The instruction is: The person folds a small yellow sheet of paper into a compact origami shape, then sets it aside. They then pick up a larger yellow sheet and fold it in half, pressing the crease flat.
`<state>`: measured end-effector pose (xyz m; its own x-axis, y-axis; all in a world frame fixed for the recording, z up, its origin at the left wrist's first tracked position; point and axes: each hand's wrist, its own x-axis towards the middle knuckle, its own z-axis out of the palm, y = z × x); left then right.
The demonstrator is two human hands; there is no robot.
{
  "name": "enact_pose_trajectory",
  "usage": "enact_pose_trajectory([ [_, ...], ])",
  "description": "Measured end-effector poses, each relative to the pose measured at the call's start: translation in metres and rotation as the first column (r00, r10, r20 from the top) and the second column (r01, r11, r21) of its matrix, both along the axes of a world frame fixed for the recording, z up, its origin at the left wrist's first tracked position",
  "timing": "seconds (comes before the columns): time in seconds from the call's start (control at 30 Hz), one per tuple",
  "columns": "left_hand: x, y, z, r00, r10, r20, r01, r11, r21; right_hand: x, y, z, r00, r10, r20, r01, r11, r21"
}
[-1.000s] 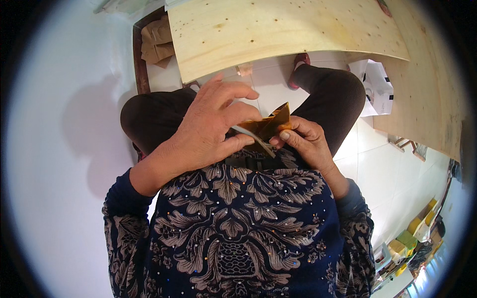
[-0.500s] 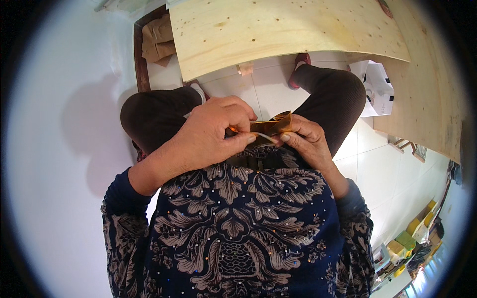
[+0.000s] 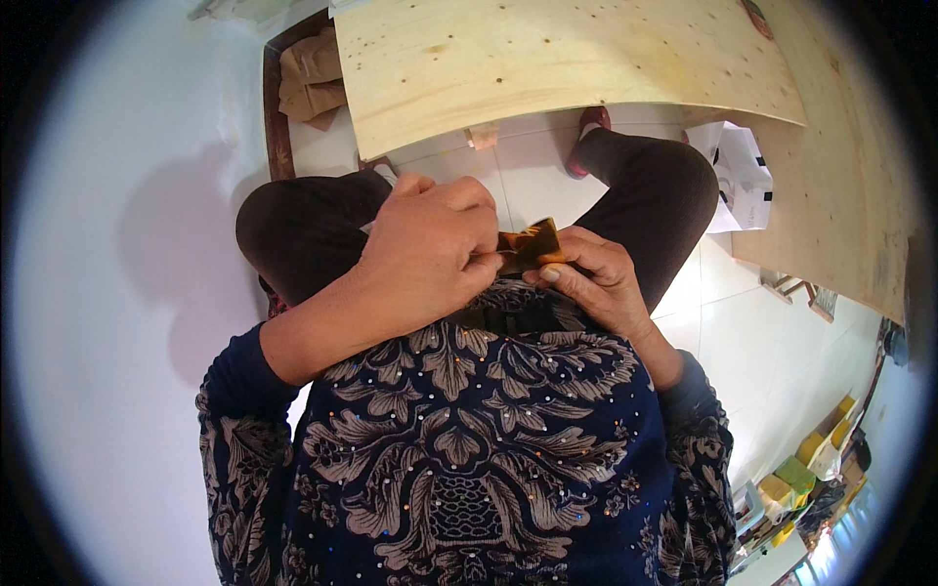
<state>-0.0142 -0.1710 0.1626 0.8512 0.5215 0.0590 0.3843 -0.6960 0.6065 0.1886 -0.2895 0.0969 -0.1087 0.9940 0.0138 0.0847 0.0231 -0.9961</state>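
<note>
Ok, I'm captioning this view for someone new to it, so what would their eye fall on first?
Probably the shiny gold piece near the centre, held between the left hand and the right hand. Next, perhaps, the dark top with its pale leafy pattern, filling the lower middle, then the pale wooden surface stretching across the upper part.
</note>
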Motion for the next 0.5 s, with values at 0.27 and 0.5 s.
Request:
enact_pose_trajectory([
  [0.27, 0.018, 0.002, -0.023, 0.954, -0.277, -0.117, 0.277, 0.961, -0.021, -0.012, -0.005, -0.001, 0.980, -0.050, -0.191, 0.013, 0.982, -0.190],
  [0.5, 0.020, 0.009, -0.028, 0.958, -0.262, -0.117, 0.256, 0.964, -0.067, -0.013, 0.003, 0.009, 0.979, -0.074, -0.191, 0.042, 0.986, -0.164],
])
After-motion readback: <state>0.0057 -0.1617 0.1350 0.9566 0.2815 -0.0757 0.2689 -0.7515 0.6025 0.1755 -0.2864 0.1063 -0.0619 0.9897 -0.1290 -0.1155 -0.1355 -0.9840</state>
